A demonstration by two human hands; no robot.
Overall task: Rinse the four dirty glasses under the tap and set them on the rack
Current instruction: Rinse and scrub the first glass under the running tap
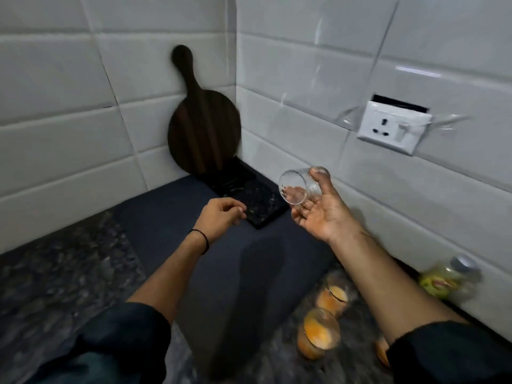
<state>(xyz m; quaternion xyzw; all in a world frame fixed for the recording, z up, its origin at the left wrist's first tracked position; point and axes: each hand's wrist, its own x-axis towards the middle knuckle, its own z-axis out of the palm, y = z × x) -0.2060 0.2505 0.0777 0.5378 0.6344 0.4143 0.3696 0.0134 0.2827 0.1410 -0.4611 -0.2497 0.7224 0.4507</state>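
1. Plainly, the main risk is a slip: the clear glass (297, 187) looks wet and lies on its side in the right hand (324, 214), held up off the counter, so a loosened thumb could let it roll off the fingers and drop.
2. A second risk is a knock. The black rack (263, 217) sits just below and to the left of the grip, and the round wooden board (203, 131) leans on the wall beyond it; a hasty set-down could strike either.
3. A third risk lies behind the grip: the orange-stained glasses (318, 332) stand close under the right forearm, and a low swing back could tip them.
4. The right hand holds the glass in a partly open clasp, thumb over the base end and fingers spread beneath the wall, its mouth turned away from the palm.
5. The left hand (221, 213) hovers left of the glass, at the rack's near edge, its fingers loosely curled and holding nothing.
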